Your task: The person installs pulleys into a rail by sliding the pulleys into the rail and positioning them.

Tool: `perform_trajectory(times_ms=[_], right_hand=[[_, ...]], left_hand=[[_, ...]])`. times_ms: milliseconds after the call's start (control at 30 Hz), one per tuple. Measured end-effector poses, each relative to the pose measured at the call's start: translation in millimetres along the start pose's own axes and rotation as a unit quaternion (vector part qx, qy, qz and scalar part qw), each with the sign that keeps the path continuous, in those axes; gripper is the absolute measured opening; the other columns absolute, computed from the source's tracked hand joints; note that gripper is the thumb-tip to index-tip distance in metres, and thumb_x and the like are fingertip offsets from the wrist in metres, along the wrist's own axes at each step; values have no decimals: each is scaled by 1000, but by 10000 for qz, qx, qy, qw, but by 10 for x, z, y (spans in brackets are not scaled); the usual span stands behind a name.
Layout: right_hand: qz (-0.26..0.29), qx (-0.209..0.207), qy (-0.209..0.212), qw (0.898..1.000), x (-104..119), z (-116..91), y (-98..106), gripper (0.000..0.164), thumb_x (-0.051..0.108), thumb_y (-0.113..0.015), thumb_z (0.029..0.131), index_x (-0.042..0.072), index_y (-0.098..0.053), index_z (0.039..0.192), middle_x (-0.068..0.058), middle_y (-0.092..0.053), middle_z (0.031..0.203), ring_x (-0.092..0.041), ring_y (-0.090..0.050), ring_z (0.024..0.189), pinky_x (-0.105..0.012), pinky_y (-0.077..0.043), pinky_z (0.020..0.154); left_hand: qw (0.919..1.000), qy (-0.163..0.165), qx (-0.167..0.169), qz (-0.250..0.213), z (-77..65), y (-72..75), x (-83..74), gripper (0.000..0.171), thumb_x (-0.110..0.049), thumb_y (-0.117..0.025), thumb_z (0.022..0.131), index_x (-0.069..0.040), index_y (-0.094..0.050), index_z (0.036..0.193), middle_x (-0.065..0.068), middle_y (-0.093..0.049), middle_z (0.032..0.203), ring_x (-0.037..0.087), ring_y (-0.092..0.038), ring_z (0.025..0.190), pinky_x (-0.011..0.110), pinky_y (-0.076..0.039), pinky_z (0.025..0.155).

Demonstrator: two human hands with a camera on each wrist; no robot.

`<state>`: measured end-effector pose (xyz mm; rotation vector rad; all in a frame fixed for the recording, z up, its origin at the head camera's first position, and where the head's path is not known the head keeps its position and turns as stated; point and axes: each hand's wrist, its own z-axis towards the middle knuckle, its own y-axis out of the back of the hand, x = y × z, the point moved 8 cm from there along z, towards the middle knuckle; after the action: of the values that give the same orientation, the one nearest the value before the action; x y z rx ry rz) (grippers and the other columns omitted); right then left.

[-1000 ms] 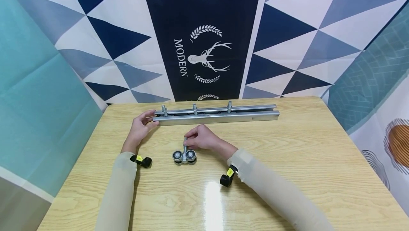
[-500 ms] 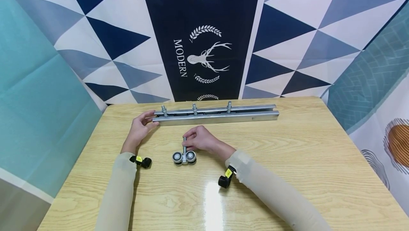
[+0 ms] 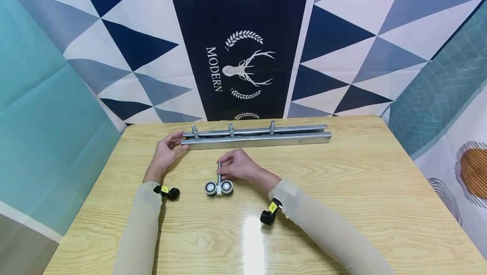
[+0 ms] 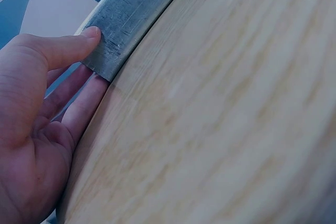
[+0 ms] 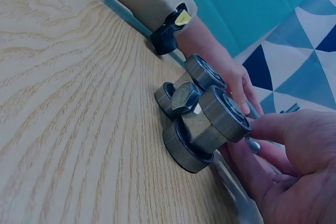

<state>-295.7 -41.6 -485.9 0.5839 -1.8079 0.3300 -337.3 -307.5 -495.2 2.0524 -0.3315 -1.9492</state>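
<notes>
At the far side of the table lies a silver metal track [image 3: 262, 141], its slot facing up. My left hand [image 3: 165, 153] holds its left end; in the left wrist view the thumb presses the track's side [image 4: 126, 24] while other fingers reach around the end. Three threaded bolts [image 3: 272, 129] stand up out of the slot. In front of the track, my right hand [image 3: 240, 165] pinches the upright bolt of a roller trolley [image 3: 210, 188], wheels downward. The right wrist view shows its steel wheels [image 5: 223, 114] and hex bolt head [image 5: 185, 98] up close.
Both hands work over a light wood-grain table [image 3: 323, 182]. A patterned cloth wall [image 3: 243, 21] rises right behind the track, and a teal panel [image 3: 45, 110] borders the left side. Each wrist wears a small black camera [image 3: 267, 217].
</notes>
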Motion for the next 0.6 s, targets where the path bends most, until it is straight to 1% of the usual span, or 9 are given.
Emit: perform_trajectory(times_ms=[233,433,467,500,533,600], right_hand=[[-127,-63,198,9997,77,-43,11,39,-11,-80,96,-15,-69,134,-4,-68,94,-9,-73,70,-26,-71,75],[-348,-114,307,9989,161,-73,52,40,-8,-81,97,-12,-70,135,-4,-65,99,-11,-75,72,-28,-72,78],[-395,-127,322,9986,174,-77,62,40,-7,-81,97,-11,-71,135,-4,-65,100,-13,-76,73,-30,-72,79],[-444,-150,339,9983,192,-85,74,40,-6,-82,97,-11,-71,135,-5,-66,101,-15,-78,74,-31,-72,80],[-502,-173,372,9979,214,-95,86,40,-6,-82,97,-10,-71,135,-5,-66,102,-17,-79,76,-33,-72,81],[-607,-228,455,9969,253,-107,111,39,-5,-82,97,-9,-72,134,-7,-68,104,-23,-82,79,-34,-72,80]], left_hand=[[10000,-4,-1,9,7,3,11,65,-7,-73,109,-9,-50,169,21,-51,173,40,-51,161,55,-39,138],[10000,-20,6,-28,19,7,27,64,-6,-72,109,-7,-50,169,22,-50,174,42,-50,162,53,-39,139],[10000,-18,6,-25,21,7,29,64,-6,-73,109,-7,-50,169,22,-50,174,41,-50,162,51,-40,138],[10000,-13,6,-12,22,8,32,64,-7,-73,109,-8,-50,169,21,-50,174,41,-51,161,46,-43,137],[10000,-11,7,-4,24,9,35,64,-7,-73,109,-8,-50,169,21,-50,174,40,-51,161,40,-46,135],[10000,-19,15,10,28,8,38,64,-7,-73,109,-8,-50,169,20,-51,173,40,-52,160,23,-50,125]])
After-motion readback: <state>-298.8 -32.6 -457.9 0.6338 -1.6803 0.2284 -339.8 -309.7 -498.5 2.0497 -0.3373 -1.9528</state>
